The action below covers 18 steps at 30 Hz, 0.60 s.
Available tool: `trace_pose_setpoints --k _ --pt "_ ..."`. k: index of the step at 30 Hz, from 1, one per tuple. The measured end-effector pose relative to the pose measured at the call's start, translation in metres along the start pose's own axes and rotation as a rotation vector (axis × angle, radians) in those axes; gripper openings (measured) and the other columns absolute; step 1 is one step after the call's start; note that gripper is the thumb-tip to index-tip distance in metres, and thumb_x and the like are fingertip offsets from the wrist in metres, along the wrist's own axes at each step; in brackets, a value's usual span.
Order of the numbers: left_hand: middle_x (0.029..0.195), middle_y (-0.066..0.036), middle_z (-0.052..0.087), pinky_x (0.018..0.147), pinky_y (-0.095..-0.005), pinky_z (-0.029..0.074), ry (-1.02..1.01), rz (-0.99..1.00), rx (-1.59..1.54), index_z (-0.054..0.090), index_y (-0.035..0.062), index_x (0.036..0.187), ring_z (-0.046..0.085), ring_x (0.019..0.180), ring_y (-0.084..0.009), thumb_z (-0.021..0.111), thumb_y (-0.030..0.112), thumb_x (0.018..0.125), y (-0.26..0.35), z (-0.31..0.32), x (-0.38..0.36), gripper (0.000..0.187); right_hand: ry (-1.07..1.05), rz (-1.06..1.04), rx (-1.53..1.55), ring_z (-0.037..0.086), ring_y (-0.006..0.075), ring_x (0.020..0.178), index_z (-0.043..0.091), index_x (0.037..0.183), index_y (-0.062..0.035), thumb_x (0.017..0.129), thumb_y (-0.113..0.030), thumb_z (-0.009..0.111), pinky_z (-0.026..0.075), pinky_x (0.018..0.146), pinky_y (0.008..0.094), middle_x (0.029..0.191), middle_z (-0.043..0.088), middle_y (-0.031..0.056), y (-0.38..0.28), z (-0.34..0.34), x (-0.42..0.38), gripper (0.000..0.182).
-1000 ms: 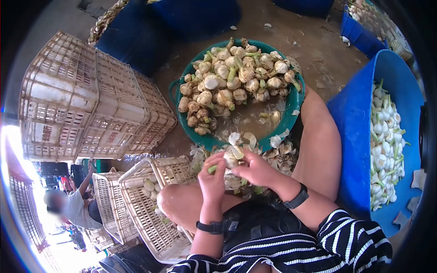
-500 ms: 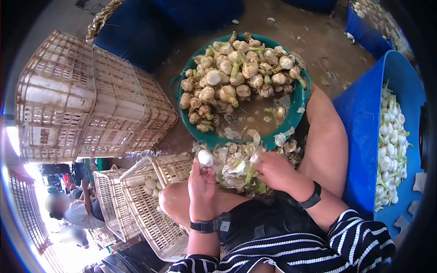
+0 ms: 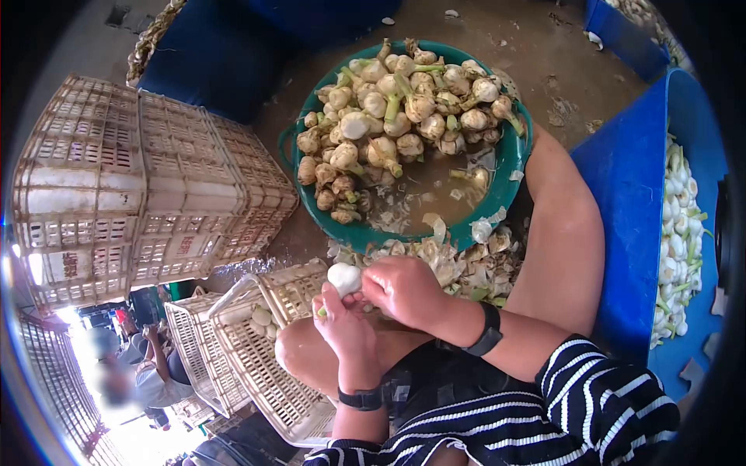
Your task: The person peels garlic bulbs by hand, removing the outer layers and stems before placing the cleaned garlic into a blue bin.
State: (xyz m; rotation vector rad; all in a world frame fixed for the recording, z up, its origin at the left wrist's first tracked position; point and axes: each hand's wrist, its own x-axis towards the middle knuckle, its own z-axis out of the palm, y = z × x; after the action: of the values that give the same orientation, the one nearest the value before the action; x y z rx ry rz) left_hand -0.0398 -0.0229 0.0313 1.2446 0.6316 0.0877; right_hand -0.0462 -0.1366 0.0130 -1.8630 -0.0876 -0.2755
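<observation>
My left hand point(image 3: 342, 322) holds a peeled white garlic bulb point(image 3: 343, 277) by its stem, just above the rim of a white plastic crate point(image 3: 264, 365). My right hand point(image 3: 404, 289) is closed beside the bulb, its fingers touching it. A pile of peeled skins and green stalks point(image 3: 458, 268) lies on the ground between my knees. Beyond it stands a green basin point(image 3: 505, 190) holding muddy water and several unpeeled garlic bulbs point(image 3: 388, 124).
A blue tub point(image 3: 629, 210) of peeled white bulbs point(image 3: 680, 241) stands at the right, next to my knee. Stacked white crates point(image 3: 148, 186) rise at the left. Another person point(image 3: 148, 373) sits at the lower left. More blue tubs point(image 3: 217, 54) stand behind.
My right hand has moved left from the pile of skins to the peeled bulb in my left hand. The bulb has come lower, closer to the crate.
</observation>
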Motion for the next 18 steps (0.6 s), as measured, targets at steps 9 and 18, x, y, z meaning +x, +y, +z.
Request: trace_pose_setpoints --k 9,18 --pt "0.082 -0.008 0.059 0.055 -0.0258 0.049 -0.128 -0.212 -0.806 0.052 0.0016 0.099 0.058 0.071 -0.0168 0.048 0.046 0.087 0.055 -0.130 0.027 0.046 -0.045 0.415 -0.725 0.051 0.0355 0.099 0.055 0.103 -0.0099 0.071 -0.018 0.061 0.046 0.080 0.0422 0.115 0.050 0.0167 0.101 -0.052 0.028 0.034" --pt "0.105 -0.012 0.054 0.074 -0.0333 0.048 0.095 -0.013 -0.085 0.056 0.0074 0.101 0.053 0.092 -0.0221 0.054 0.025 0.085 0.017 -0.028 0.018 0.024 -0.682 0.631 -0.758 0.058 0.0295 0.096 0.064 0.099 -0.0107 0.072 -0.022 0.063 0.047 0.081 0.0377 0.104 0.061 0.0158 0.237 -0.053 0.050 0.029"
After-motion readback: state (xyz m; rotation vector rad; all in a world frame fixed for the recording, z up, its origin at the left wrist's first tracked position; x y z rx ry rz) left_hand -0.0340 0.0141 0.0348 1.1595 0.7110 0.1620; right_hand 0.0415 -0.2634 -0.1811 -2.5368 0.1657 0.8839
